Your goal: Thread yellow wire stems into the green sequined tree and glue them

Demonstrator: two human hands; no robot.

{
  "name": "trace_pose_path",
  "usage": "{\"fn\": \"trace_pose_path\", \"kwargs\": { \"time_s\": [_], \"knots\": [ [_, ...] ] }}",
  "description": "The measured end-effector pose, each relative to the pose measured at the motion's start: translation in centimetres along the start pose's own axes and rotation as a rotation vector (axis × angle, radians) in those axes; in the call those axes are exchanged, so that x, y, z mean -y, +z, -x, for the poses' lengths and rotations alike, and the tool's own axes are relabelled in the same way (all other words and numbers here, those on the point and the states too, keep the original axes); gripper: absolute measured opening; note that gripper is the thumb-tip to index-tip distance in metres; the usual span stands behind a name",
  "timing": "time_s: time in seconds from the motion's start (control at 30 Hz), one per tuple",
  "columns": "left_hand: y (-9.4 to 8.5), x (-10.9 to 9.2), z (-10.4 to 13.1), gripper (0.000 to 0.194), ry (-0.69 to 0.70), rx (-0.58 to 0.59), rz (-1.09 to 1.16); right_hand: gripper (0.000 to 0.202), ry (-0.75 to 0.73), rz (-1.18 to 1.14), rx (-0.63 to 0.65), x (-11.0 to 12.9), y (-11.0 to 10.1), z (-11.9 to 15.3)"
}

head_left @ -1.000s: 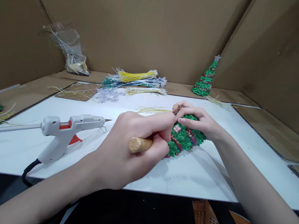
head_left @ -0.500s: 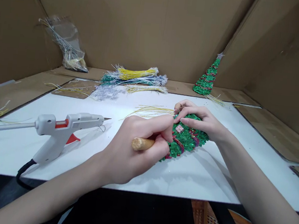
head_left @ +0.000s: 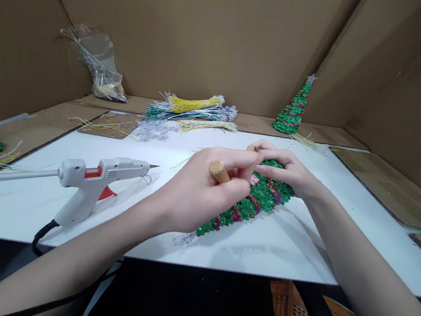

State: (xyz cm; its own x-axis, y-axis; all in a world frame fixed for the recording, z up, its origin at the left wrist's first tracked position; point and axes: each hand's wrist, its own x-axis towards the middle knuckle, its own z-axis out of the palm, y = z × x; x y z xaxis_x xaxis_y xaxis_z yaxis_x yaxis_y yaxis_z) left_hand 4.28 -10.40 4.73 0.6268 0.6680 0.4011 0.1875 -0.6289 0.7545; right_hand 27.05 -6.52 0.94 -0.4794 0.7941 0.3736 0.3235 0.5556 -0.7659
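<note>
My left hand (head_left: 207, 188) is closed around a tool with a light-brown wooden handle (head_left: 219, 171). The tool's working end is hidden behind my fingers. A small green tinsel Christmas tree (head_left: 262, 200), trimmed with red and purple garland and a pinkish square piece, lies on its side on the white table. Its silvery star (head_left: 186, 238) points toward the front left. My right hand (head_left: 283, 167) grips the tree near its base, fingers curled over the far side. A tan covering shows at one right fingertip. Both hands meet over the tree's upper edge.
A white glue gun (head_left: 97, 185) stands left of my hands, its nozzle pointing right. Wire bundles (head_left: 195, 106) and clear star pieces (head_left: 156, 130) lie behind. Another tree (head_left: 294, 109) stands at the back right, a plastic bag (head_left: 106, 72) at the back left. Cardboard walls enclose the table.
My left hand has moved up and right with the tool, and its handle has tilted upward. More of the tree and its star now show. My right hand stays nearly in place.
</note>
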Motion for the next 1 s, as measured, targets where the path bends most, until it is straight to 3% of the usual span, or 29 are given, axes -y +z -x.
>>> {"fn": "trace_pose_path", "kwargs": {
  "time_s": [0.5,0.83,1.0],
  "knots": [
    [0.2,-0.5,-1.3,0.018,-0.041,0.113,0.022,0.02,0.0,-0.016,0.003,-0.2,-0.2,0.0],
    [1.1,-0.6,-0.5,0.015,0.026,0.103,-0.143,0.022,-0.033,-0.01,0.022,-0.5,-0.2,0.1],
    [1.3,-0.4,0.6,0.014,0.052,0.025,-0.15,0.02,-0.044,-0.017,0.023,-0.6,-0.2,0.0]
  ]
}}
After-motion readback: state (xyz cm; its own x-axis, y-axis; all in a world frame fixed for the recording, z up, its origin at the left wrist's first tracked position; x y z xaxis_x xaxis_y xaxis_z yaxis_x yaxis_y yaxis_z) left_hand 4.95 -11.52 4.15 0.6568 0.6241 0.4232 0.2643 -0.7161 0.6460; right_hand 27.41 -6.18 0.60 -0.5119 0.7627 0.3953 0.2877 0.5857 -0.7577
